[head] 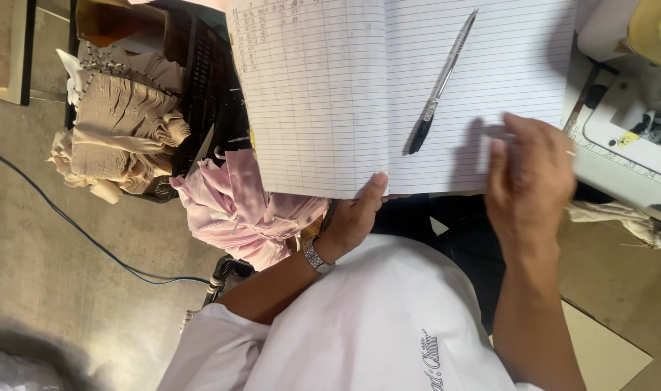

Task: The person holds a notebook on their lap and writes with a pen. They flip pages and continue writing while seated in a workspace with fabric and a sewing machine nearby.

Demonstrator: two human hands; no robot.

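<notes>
Notebook: an open lined notebook (403, 94) is held over the lap, its left page partly filled with handwritten rows at the top, its right page blank.
Progress: entries are judged to be begun only; most of the left page and all of the right are unwritten, and no writing is under way.
Fabric: a stack of beige pleated cloth (120, 127) is seen in a dark crate (203, 80) at left, with pink cloth (236, 210) bunched just below the notebook's near edge.
Machine: part of a white sewing machine (620, 137) is shown at right, beside the notebook.
Right hand: the right hand (529, 181) is laid on the right page's lower corner, fingers close together and slightly curled, holding nothing.
Left hand: the left hand (356, 217) is cupped under the spine, thumb pressed on the page edge.
Pen: a silver-and-black pen (441, 83) is left lying loose on the right page, apart from both hands.
</notes>
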